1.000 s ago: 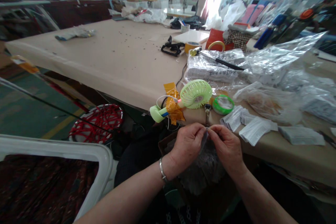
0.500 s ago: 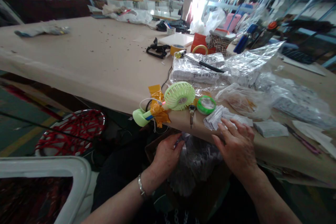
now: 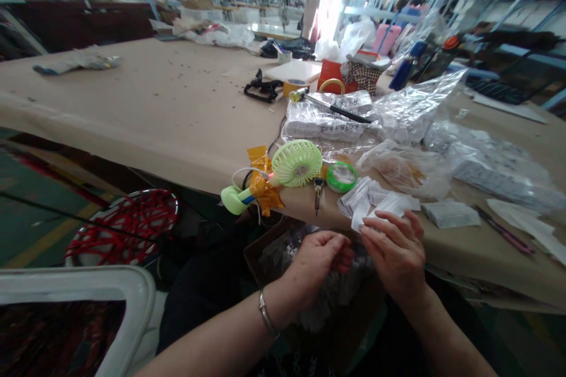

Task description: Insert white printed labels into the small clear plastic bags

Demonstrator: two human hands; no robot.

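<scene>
White paper slip: a small label [image 3: 359, 219] is pinched at the fingertips of the right hand [image 3: 395, 253], lifted just off the table edge beside the loose pile of labels [image 3: 375, 197].
Right hand: closed lightly on the slip, thumb under and fingers over; the other fingers lie spread and relaxed.
Left hand [image 3: 319, 262]: curled below the table edge over a crumpled clear bag [image 3: 327, 283] in the lap; it seems to grip the plastic, but whether anything else sits inside the fist cannot be told.
Doing it well: my judgement is that a single slip needs a light pinch at one corner, so that the sheets under it stay in the pile; the two hands are best brought together close to the body, above the bag.
Table [image 3: 168, 106]: covered in tan paper, its front edge just beyond both hands.
Green fan [image 3: 296, 163]: a small hand fan taped to the table edge with yellow tape, left of the pile.
Near the pile: a green tape roll [image 3: 341, 177] and a small dark tool [image 3: 317, 191] hanging over the edge.
In the way: the tool and fan stand close to the left of the labels; a wide sweep could knock them.
Further back: clear bags of packed labels [image 3: 327, 121], with a dark rod [image 3: 331, 106] lying on top.
Floor side: a red wire basket [image 3: 124, 227] to the left, well apart from the hands.
</scene>
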